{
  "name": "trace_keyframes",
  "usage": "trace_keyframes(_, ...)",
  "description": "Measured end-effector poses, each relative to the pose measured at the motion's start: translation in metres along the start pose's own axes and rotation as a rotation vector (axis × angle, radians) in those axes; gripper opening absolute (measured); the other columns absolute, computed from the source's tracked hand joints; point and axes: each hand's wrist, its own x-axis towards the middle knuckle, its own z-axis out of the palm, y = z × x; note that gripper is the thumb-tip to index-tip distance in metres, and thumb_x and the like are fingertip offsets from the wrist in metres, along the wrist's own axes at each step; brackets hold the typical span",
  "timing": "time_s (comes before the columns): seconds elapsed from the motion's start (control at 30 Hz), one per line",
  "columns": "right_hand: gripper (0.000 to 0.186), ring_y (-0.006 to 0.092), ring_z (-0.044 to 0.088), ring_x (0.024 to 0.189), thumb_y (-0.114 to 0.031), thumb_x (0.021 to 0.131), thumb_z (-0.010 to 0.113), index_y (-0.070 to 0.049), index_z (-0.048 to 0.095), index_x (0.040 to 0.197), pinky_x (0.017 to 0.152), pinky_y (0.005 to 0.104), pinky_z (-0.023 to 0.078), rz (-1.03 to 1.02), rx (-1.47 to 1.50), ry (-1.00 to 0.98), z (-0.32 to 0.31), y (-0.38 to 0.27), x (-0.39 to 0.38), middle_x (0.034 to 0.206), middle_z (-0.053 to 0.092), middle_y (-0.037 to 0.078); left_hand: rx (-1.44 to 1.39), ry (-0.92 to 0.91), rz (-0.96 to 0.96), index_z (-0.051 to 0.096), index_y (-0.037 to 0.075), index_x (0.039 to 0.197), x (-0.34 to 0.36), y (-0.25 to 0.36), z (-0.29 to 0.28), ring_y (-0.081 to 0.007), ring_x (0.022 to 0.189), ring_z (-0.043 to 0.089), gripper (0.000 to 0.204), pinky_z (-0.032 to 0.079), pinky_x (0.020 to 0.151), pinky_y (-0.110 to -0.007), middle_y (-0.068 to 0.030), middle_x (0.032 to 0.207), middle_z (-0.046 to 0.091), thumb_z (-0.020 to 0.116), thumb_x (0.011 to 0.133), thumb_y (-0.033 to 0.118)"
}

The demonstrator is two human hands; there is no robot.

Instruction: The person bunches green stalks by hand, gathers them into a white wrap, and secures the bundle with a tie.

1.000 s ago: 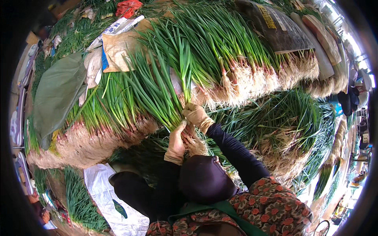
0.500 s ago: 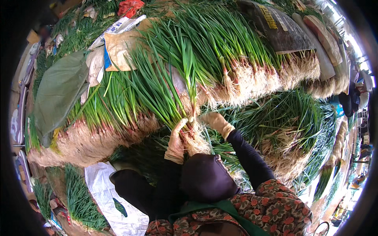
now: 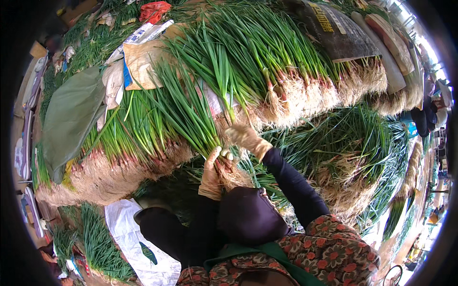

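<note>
My gloved left hand is closed round the lower stems of a bunch of green garlic. Its long leaves fan up and to the left, and its pale roots hang below the fingers. My right hand, also gloved, is just above and right of the left one. Its fingers are smeared by motion and overlap the foot of a single green garlic stalk. Whether they grip that stalk cannot be made out. Both gloves are cream-coloured.
Rows of green garlic with roots toward me lie beyond my hands, partly under a dark printed sack. A green cloth covers the left row. A loose heap lies at right; a white sack is at lower left.
My right hand has moved left and slightly up, to the foot of the single stalk. That stalk's upper part has shifted left. The left hand keeps its hold on the bunch, slightly lower.
</note>
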Motion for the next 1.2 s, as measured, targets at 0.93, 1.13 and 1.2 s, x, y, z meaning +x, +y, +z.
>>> trace_keyframes(0.93,0.017,0.0256,0.06,0.077,-0.017,0.077,0.059,-0.003,0.062,0.087,0.071,0.036,0.048,0.594,0.237,0.003,0.052,-0.045,0.01,0.075,0.058,0.012,0.16,0.112,-0.009,0.055,0.006,0.109,-0.022,0.026,0.012,-0.0192,0.068,0.059,0.028,0.051,0.062,-0.034,-0.0098,0.079,0.06,0.052,0.09,0.026)
trace_keyframes(1.13,0.025,0.0289,0.06,0.086,-0.02,0.086,0.047,-0.005,0.058,0.103,0.079,0.0372,0.048,-0.127,-0.84,-0.424,0.022,0.021,-0.037,0.094,0.063,0.012,-0.264,-0.216,0.169,0.05,0.003,0.114,-0.003,0.019,0.025,-0.0223,0.086,0.054,0.032,0.043,0.084,-0.042,-0.0151,0.107,0.055,0.049,0.091,0.026)
trace_keyframes(1.2,0.034,0.0311,0.063,0.084,-0.033,0.088,0.046,-0.007,0.059,0.105,0.074,0.0407,0.05,0.034,-0.816,-0.388,0.011,0.046,-0.046,0.094,0.064,0.014,-0.288,-0.063,0.123,0.047,0.001,0.121,-0.003,0.019,0.025,-0.0173,0.08,0.055,0.037,0.044,0.087,-0.04,-0.0143,0.107,0.057,0.049,0.091,0.024)
